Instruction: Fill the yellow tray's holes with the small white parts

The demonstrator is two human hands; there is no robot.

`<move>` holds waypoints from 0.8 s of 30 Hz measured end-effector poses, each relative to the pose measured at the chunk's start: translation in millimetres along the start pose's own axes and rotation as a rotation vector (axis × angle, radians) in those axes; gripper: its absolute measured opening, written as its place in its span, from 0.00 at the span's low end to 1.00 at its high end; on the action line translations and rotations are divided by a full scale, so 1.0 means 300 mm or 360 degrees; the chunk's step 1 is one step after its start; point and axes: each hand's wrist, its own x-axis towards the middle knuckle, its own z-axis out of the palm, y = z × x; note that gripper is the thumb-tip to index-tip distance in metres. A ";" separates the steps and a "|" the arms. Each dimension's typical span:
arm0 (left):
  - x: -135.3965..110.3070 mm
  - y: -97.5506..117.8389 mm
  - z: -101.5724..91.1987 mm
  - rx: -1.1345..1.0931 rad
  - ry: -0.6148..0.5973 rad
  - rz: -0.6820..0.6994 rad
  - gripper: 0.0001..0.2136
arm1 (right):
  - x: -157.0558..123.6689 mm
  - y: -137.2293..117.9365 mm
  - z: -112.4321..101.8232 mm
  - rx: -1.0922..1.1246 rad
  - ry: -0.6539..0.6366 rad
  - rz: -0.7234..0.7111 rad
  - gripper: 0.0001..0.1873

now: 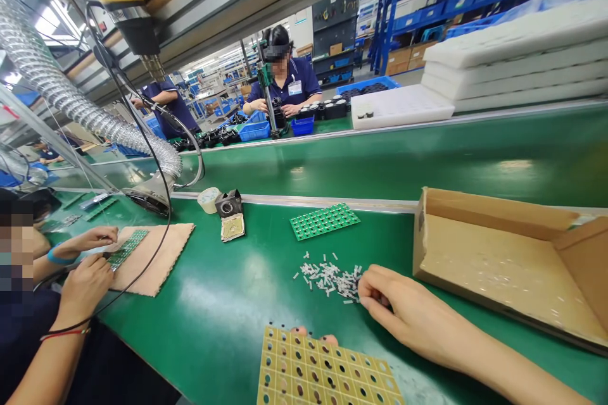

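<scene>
Right hand (399, 307) stretched flat over bench, fingers pinched on small white parts (330, 277). Left hand (313, 336) fingertips gripping yellow panel (323, 370), mostly hidden beneath.

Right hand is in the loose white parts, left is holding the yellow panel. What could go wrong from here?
1. The small white parts lie loose and scattered on the green bench; the right hand, fingertips at the pile's edge, could sweep some away.
2. Only fingertips of the left hand show at the far edge of the yellow panel, so the panel could shift.
3. The green board lies just beyond the pile; flicked parts might land on it.
</scene>
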 end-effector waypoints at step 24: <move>-0.027 0.009 0.028 -0.0020 0.0061 0.0097 0.11 | -0.040 -0.099 -0.034 0.0988 -0.0143 0.0185 0.09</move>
